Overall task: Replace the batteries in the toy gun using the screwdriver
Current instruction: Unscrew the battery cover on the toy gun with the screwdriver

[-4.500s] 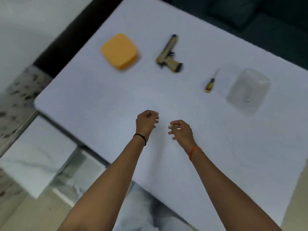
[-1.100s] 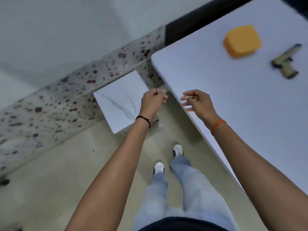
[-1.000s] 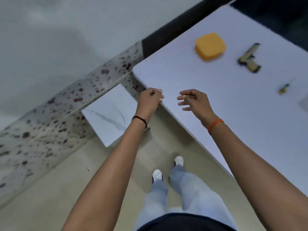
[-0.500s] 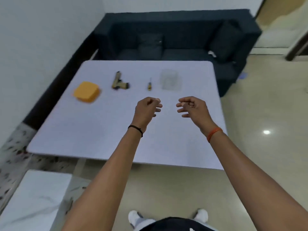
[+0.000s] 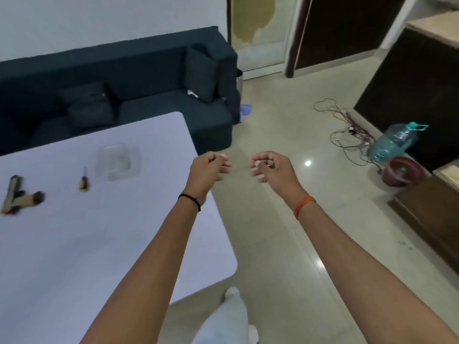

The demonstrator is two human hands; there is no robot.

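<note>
Hands hang empty: your left hand (image 5: pixel 207 170) and right hand (image 5: pixel 272 167) are loosely curled, gripping nothing. Toy gun (image 5: pixel 18 196) and screwdriver (image 5: pixel 83 181) lie apart at nine o'clock on the table (image 5: pixel 104 234), likely staged for reaching.

Both hands hang empty in the air, fingers loosely curled: left hand (image 5: pixel 207 170) over the white table's (image 5: pixel 74 244) edge, right hand (image 5: pixel 273 168) beside it above the floor. Screwdriver (image 5: pixel 83 181) and toy gun (image 5: pixel 18 194) lie well left of them.
</note>
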